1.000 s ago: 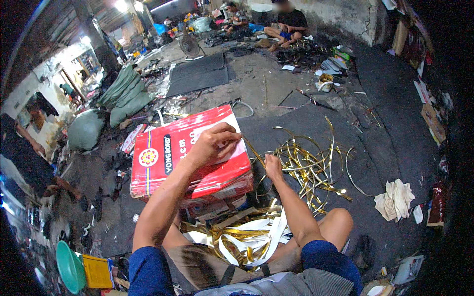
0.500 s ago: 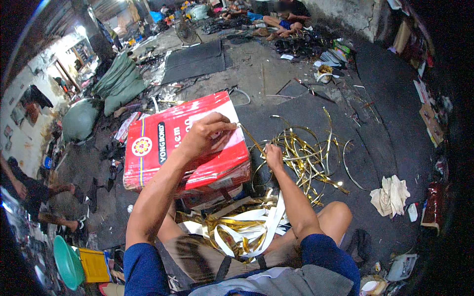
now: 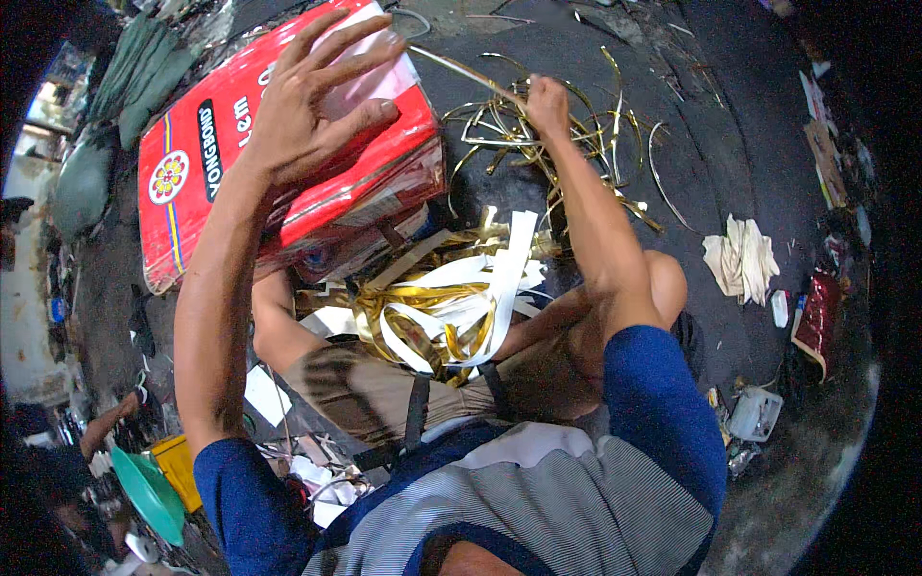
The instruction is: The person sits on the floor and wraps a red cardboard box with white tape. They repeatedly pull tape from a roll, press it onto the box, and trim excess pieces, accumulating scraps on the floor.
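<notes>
A red cardboard box (image 3: 235, 82) with a flower emblem stands tilted in front of me. Over its top my left hand (image 3: 317, 110) is open, fingers spread; whether the palm touches the cardboard I cannot tell. To the box's right, my right hand (image 3: 547, 108) is closed around a narrow gold strip (image 3: 471, 75), which stretches from the fist to the box's far right corner. A loose tangle of thin gold strips (image 3: 615, 144) lies on the floor around and beyond that fist. Across my lap are wider white and gold strips (image 3: 499, 317) in a heap.
A crumpled cream cloth (image 3: 741, 259) lies on the dark mat at the right, with a clear plastic container (image 3: 756, 413) nearer. At the lower left are a green basin (image 3: 149, 494), a yellow crate (image 3: 176, 470) and paper scraps (image 3: 322, 480). Another person's arm (image 3: 110, 422) shows at the left.
My left hand has gone from bent fingers near the box's right edge to spread fingers. The right fist still grips the gold strip. The view has tipped down toward my lap.
</notes>
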Motion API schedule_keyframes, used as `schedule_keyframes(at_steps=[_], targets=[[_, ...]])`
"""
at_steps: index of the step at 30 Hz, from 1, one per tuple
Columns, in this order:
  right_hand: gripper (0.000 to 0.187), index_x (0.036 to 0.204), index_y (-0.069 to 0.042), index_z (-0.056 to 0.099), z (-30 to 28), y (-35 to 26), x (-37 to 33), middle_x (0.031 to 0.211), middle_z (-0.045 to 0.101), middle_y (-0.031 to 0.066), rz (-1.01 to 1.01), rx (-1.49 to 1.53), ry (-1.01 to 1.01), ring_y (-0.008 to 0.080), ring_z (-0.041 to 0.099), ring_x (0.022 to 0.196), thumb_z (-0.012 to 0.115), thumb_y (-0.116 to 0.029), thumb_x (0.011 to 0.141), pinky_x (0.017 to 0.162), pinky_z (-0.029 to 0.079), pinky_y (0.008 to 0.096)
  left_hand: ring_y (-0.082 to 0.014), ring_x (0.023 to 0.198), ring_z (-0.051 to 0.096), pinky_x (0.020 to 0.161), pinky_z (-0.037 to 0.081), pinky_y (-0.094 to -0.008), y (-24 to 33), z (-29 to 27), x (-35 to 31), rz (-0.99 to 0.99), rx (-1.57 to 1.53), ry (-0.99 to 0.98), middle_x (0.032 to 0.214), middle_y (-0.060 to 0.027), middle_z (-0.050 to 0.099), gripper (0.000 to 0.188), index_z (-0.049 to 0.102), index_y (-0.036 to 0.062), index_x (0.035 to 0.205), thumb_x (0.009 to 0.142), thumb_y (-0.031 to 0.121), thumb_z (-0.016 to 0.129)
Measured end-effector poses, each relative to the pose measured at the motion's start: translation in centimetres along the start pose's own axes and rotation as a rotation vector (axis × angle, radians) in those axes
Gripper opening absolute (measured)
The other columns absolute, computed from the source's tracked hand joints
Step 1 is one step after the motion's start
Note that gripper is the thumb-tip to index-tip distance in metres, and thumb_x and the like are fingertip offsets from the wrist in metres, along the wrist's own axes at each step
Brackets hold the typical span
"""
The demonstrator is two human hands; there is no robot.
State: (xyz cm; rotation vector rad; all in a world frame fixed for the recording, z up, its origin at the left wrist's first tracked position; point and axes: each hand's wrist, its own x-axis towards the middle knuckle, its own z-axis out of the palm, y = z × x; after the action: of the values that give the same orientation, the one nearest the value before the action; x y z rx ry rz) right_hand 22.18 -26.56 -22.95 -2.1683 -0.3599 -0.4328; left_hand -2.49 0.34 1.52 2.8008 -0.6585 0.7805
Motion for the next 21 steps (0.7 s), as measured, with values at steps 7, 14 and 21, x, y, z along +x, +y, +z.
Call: schedule_keyframes(at_steps=[7, 14, 21], targets=[[0.055, 0.125, -0.003, 0.064, -3.8, 2.3, -2.8, 0.097, 0.074, 0.0196, 0.000, -0.827, 0.336, 0.0461, 0.070, 0.088, 0.044, -0.050, 0.103, 0.089, 0.050, 0.0617, -0.0414, 0.154, 0.026, 0.124, 0.024, -0.0543, -0.4, 0.4, -0.2, -0.177, -0.149, -0.177, 0.162, -0.0183, 0.039, 0.081, 0.057, 0.0097, 0.147, 0.088, 0.065, 0.067], [0.062, 0.132, -0.021, 0.070, 5.8, 2.4, -20.7, 0.132, 0.067, 0.0136, -0.411, -0.559, -1.655, 0.0324, 0.066, 0.116, 0.081, -0.031, 0.072, 0.102, 0.052, 0.0432, -0.0362, 0.130, 0.057, 0.108, 0.048, -0.0451, 5.1, 0.7, -0.4, 0.099, 0.019, 0.137, 0.145, -0.0126, 0.058, 0.053, 0.063, 0.0145, 0.137, 0.087, 0.027, 0.075], [0.042, 0.119, -0.013, 0.073, -6.1, -15.5, -21.0, 0.106, 0.076, 0.0131, -0.499, -0.247, -1.457, 0.0366, 0.072, 0.097, 0.072, -0.023, 0.078, 0.087, 0.057, 0.0466, -0.0396, 0.113, 0.064, 0.100, 0.051, -0.0448, 15.8, 6.1, -12.6, -0.474, -0.511, -0.076, 0.122, -0.0201, 0.066, 0.050, 0.062, 0.0044, 0.134, 0.089, 0.022, 0.075]])
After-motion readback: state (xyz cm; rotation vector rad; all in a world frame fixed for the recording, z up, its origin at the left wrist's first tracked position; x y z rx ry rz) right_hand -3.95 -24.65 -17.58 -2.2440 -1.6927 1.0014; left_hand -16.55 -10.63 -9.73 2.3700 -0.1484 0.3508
